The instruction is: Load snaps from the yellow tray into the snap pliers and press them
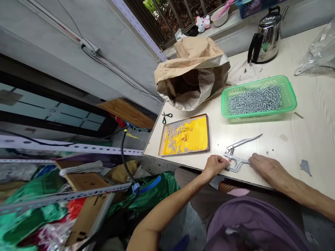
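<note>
Grey metal hand pliers [237, 161] lie near the table's front edge, their two handles spread and a small coil spring between them. At the jaw end, my left hand [215, 166] has its thumb and fingertips pinched together. What sits in that pinch is too small to make out; a tiny red spot shows beside it. My right hand [270, 169] rests low over the table, its fingers closed on the end of the lower handle. The upper handle points away to the right, untouched. To the left, a shallow tray [208, 134] with a yellow lining holds scattered small silvery metal pieces [171, 139].
A green plastic basket [291, 101] full of similar silvery pieces stands behind the pliers. Green-handled scissors [164, 118] lie at the left edge. Further back are an open brown paper sack [201, 66], a steel kettle [269, 36] and a clear plastic bag [320, 50].
</note>
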A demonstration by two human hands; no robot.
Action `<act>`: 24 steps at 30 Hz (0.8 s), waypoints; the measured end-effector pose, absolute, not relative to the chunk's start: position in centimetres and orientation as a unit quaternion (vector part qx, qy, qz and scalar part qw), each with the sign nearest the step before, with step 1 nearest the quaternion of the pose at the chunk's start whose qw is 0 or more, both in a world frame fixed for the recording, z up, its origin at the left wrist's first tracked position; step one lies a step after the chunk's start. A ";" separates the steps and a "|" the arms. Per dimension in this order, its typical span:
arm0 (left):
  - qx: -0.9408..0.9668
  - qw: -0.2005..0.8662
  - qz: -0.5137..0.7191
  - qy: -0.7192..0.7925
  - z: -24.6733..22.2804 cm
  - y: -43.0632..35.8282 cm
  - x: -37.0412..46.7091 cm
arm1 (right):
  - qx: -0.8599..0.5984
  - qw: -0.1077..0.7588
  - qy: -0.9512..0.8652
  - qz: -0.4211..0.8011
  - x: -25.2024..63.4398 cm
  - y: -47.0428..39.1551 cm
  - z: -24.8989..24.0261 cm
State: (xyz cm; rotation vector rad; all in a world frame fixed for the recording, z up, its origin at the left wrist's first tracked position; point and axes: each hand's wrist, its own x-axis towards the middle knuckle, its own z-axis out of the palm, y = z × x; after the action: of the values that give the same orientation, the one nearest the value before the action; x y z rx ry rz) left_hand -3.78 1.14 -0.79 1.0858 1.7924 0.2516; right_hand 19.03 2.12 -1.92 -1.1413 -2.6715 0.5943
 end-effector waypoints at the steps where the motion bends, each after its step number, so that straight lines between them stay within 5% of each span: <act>1: 0.449 0.497 0.091 0.737 -0.7 1.3 -3.8 | -0.384 0.083 -0.898 0.199 19.0 2.1 -1.8; 12: 0.425 0.529 0.077 0.731 -1.0 1.2 -3.7 | -0.393 0.096 -0.913 0.049 20.1 5.6 -3.7; 20: 0.425 0.529 0.072 0.731 -1.0 0.8 -3.8 | -0.371 0.038 -0.927 0.047 19.0 6.5 -1.5; 24: 0.553 0.402 0.066 0.727 -0.3 0.2 -3.9 | -0.372 0.048 -0.925 0.052 18.8 5.9 -1.2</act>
State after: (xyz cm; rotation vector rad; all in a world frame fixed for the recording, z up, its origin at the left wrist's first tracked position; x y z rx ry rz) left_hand -3.92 0.18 -0.34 1.3981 1.8370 0.1662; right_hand 18.79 5.88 -1.15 -1.1347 -2.8220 0.1589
